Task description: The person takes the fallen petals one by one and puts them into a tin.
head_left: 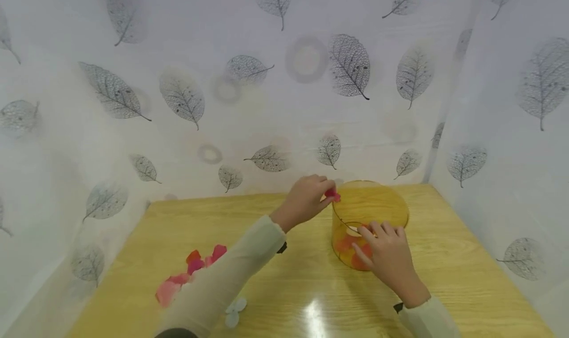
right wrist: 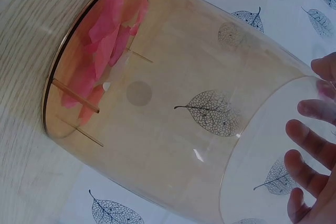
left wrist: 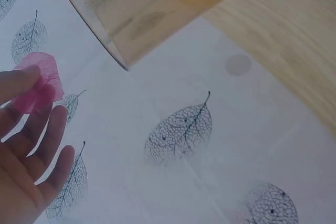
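A: What lies at the lower left of the head view?
B: Some loose petals [head_left: 195, 266] on the counter [head_left: 302, 288]. To their right, near the bottom edge, is a small white flower [head_left: 234, 312].
A: And near the centre?
B: The left hand [head_left: 306, 199] pinches one pink petal [left wrist: 48, 72] with thumb and fingers, beside the left edge of the amber vase [head_left: 375, 204]. I cannot tell if it is over the opening.
A: How will this petal handle?
B: I think it is very light and soft, so it may crease. Better to take it by the edge, with little pressure.
A: And the vase, right of centre?
B: It stands upright, with more petals [right wrist: 107, 30] at its bottom. It looks stiff and smooth, probably slippery, maybe fragile; I would hold it around the outer wall, low.
A: The right hand [head_left: 388, 259]?
B: Its fingers spread loosely near the rim and seem to grasp nothing; whether they touch it, I cannot tell.
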{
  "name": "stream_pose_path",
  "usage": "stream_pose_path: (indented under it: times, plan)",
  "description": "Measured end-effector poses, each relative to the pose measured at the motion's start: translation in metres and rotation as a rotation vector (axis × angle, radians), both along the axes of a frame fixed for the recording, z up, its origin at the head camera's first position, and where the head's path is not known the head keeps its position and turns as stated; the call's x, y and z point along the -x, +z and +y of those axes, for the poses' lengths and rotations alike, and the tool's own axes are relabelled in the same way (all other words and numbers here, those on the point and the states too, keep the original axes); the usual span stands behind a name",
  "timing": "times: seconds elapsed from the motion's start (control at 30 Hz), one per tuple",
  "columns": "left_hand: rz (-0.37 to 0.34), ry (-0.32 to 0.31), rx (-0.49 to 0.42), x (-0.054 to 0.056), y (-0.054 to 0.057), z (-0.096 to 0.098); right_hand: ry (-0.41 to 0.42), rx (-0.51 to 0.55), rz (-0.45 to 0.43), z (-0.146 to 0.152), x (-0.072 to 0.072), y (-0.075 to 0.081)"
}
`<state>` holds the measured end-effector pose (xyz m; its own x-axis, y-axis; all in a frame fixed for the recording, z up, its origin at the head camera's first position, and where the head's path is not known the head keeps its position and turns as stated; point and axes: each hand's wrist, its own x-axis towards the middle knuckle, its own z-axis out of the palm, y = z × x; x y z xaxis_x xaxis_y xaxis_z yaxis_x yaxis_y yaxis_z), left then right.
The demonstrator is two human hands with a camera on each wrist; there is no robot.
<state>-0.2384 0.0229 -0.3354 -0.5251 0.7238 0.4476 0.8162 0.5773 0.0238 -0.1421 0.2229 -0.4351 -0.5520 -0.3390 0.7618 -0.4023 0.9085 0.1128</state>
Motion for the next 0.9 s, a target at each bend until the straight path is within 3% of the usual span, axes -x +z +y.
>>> stream_pose_path:
  times: [0.17,0.4,0.57,0.9]
  plan:
    - [-0.047,0.025,0.118,0.009,0.003,0.034,-0.003,-0.004,-0.007,-0.001,0.000,-0.001]
    - [-0.075,0.068,0.275,0.018,-0.010,0.068,0.001,0.000,-0.020,-0.003,-0.001,-0.001]
    - [-0.085,0.116,0.345,0.023,-0.019,0.078,0.000,0.001,-0.031,-0.003,-0.002,-0.001]
    - [-0.091,0.187,0.373,0.028,-0.024,0.084,-0.014,-0.004,-0.021,0.001,-0.002,-0.001]
